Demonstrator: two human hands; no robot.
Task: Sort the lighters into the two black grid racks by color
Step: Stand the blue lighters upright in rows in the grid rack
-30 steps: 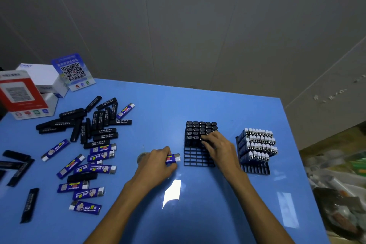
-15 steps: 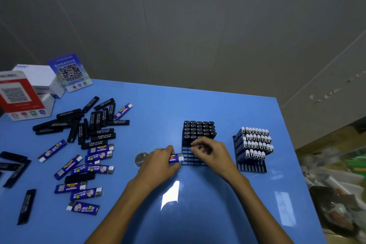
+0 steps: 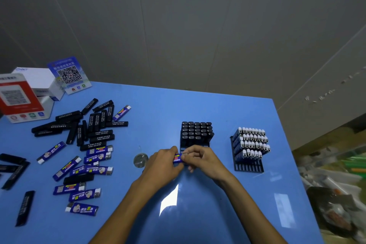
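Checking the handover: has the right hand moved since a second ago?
Yes. The right hand left the black lighters in the left rack, coming toward the person to meet the blue lighter.

Blue table (image 3: 198,109): loose lighters (image 3: 83,144), two racks (image 3: 248,164).

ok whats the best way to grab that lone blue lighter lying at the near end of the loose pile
Pinch the blue lighter across its long flat sides at mid-body, coming straight down from above. It lies flat on the table, apart from its neighbours, so both long edges are free; its pale cap end points left.
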